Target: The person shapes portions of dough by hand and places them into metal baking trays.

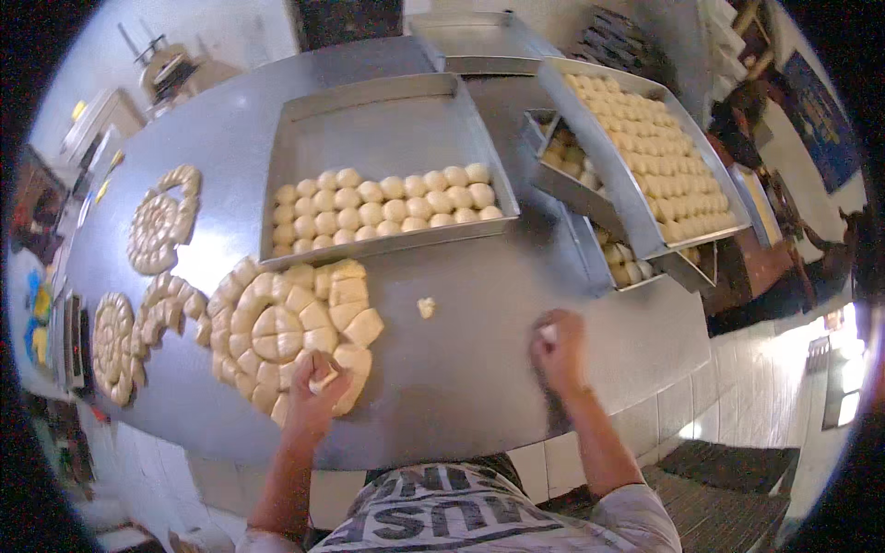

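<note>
My left hand point(318, 385) is closed on a piece of dough, at the near edge of a large round of cut dough point(277, 334) on the metal table. To the right, my right hand point(559, 350) curls around another piece of dough, a bit of which shows pale between the fingers, just over the tabletop. Between the two hands and a little farther off lies a small scrap of dough point(426, 307). Beyond it a deep metal tray point(369, 103) holds rows of dough balls point(392, 212) along its near half; its far half shows bare metal.
More cut dough rounds point(159, 229) lie at the left of the table point(442, 396). On the right, a full tray of dough balls point(645, 152) rests crosswise on other stacked trays point(576, 189). Another tray point(479, 39) stands at the back. A person point(784, 212) is at the far right.
</note>
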Tool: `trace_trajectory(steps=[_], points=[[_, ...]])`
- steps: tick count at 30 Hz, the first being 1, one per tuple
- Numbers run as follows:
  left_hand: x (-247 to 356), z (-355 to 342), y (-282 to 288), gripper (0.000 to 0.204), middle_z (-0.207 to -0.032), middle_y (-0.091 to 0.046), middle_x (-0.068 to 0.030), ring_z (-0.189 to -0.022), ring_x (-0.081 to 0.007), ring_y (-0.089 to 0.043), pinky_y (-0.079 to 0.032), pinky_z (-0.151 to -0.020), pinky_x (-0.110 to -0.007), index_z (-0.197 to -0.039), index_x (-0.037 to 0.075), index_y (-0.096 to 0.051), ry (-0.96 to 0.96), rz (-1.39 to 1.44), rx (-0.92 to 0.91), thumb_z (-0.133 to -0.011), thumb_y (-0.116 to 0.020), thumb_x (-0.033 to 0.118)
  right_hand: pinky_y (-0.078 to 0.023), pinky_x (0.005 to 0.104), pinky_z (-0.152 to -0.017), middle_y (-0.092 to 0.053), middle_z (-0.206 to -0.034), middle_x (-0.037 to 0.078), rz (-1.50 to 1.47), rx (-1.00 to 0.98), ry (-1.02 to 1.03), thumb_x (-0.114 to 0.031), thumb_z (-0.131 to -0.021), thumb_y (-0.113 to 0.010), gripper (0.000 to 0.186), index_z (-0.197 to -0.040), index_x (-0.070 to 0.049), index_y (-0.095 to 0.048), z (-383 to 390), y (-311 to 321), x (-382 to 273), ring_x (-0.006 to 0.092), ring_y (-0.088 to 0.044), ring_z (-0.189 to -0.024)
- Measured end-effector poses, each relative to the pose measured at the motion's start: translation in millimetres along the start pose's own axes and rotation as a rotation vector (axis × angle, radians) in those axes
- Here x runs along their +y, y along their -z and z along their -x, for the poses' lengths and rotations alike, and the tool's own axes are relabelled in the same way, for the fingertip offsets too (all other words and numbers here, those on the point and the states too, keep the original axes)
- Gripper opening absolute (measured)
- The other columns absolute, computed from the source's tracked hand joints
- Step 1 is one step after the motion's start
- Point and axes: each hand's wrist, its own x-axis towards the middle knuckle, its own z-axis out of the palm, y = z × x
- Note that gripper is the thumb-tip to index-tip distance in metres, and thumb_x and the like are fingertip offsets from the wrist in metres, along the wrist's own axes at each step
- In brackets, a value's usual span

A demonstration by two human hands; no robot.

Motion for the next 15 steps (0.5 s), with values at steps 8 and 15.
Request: trace_trajectory(steps=[8, 15], points=[[9.6, 15.3, 43.6, 0.029, -0.084, -0.041, 0.0022, -0.077, -0.0088, -0.042, -0.039, -0.066, -0.024, -0.086, 0.010, -0.041, -0.037, 0.004, 0.066, -0.075, -0.067, 0.003, -0.039, 0.0446, -0.086, -0.057, -0.098, 0.016, 0.215, 0.115, 0.039, -0.012, -0.073, -0.060, 0.027, -0.096, 0.001, -0.055, -0.9, 9.2, -12.2, 0.0349, -0.050, -0.096], [-29.7, 52.1, 126.1, 0.027, -0.089, -0.047, 0.0014, -0.078, -0.0107, -0.049, -0.043, -0.068, -0.026, -0.094, 0.011, -0.044, 0.043, 0.136, 0.402, -0.078, -0.064, 0.004, -0.046, 0.0367, -0.089, -0.052, -0.112, 0.007, -1.462, 0.368, -0.165, -0.010, -0.082, -0.060, 0.023, -0.104, -0.003, -0.057, -178.5, 6.8, -110.5, 0.0200, -0.051, -0.105]])
